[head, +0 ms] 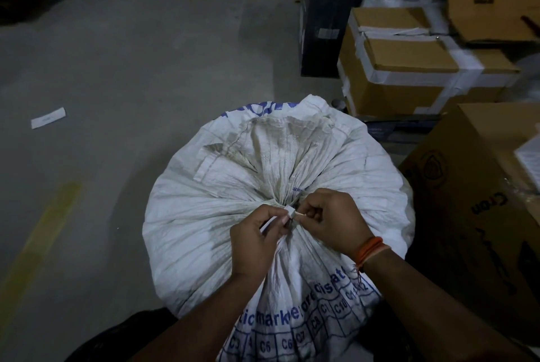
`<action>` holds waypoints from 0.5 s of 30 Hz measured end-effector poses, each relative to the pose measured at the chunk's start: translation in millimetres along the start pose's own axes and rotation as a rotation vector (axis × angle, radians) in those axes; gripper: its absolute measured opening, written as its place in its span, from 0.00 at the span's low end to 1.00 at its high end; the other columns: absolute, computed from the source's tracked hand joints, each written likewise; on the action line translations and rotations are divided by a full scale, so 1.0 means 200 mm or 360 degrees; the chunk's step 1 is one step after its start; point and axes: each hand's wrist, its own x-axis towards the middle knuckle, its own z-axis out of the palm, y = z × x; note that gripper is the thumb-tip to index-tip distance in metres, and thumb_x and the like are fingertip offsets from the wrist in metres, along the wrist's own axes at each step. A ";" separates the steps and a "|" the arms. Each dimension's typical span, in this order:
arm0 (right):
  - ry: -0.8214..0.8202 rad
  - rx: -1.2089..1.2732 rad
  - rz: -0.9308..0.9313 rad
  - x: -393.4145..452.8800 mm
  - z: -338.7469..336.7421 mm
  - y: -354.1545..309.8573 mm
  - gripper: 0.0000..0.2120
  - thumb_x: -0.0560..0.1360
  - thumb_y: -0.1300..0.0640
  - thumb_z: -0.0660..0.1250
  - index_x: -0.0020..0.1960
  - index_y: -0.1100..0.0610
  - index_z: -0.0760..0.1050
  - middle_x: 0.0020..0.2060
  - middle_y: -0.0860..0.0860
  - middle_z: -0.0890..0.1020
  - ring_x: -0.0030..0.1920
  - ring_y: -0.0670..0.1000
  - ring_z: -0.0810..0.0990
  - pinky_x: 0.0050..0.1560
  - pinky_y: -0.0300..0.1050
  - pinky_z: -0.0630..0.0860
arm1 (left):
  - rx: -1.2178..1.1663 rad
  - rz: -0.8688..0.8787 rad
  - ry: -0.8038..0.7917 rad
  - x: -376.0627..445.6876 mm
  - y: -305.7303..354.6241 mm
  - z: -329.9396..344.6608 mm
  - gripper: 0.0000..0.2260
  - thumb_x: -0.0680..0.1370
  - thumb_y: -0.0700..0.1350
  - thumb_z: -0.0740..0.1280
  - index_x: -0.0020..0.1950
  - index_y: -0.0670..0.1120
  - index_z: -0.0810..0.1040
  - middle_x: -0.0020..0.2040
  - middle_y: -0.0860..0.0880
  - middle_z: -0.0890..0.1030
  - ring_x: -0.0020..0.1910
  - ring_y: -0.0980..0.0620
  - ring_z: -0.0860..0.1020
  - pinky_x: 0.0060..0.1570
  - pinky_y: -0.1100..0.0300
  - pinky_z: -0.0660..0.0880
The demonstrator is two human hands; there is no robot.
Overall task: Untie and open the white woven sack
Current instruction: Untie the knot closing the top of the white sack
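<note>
The white woven sack (pixel 263 186) stood bulging on the concrete floor (pixel 117 69), hard against the cardboard boxes (pixel 409 69) at the floor's right side; its mouth was gathered into a tight neck near the top, cinched by a white plastic tie (pixel 289 212). The left hand (pixel 257 240) was curled, fingertips pinching the tie's flat tail; the right hand (pixel 330 221) was closed at the tie's small head, seemingly nipping a thin sliver there. The cloth looked soft, crinkly and rather slick, the load probably heavy; best taken hold of at the bunched neck, not the smooth flanks.
</note>
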 end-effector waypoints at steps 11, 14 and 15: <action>0.0013 -0.0053 -0.0007 0.01 -0.01 0.01 0.06 0.69 0.59 0.79 0.36 0.54 0.82 0.33 0.47 0.79 0.33 0.44 0.75 0.35 0.36 0.72 | -0.0057 -0.0002 -0.0030 0.01 0.00 0.01 0.08 0.80 0.41 0.73 0.46 0.54 0.85 0.41 0.54 0.88 0.38 0.53 0.87 0.43 0.48 0.86; 0.0005 -0.0037 -0.0020 0.01 0.00 0.00 0.06 0.70 0.59 0.78 0.37 0.56 0.82 0.34 0.49 0.79 0.34 0.45 0.75 0.37 0.43 0.75 | -0.0019 0.0034 -0.0031 0.01 0.00 0.01 0.09 0.81 0.40 0.73 0.46 0.53 0.84 0.41 0.55 0.87 0.38 0.54 0.86 0.43 0.53 0.85; 0.0002 -0.0034 -0.0022 0.02 0.00 0.00 0.06 0.70 0.60 0.78 0.37 0.56 0.82 0.35 0.49 0.79 0.34 0.46 0.75 0.37 0.43 0.75 | -0.0022 0.0038 -0.0028 0.01 0.00 0.01 0.09 0.81 0.39 0.73 0.46 0.53 0.84 0.41 0.54 0.87 0.38 0.54 0.86 0.43 0.55 0.85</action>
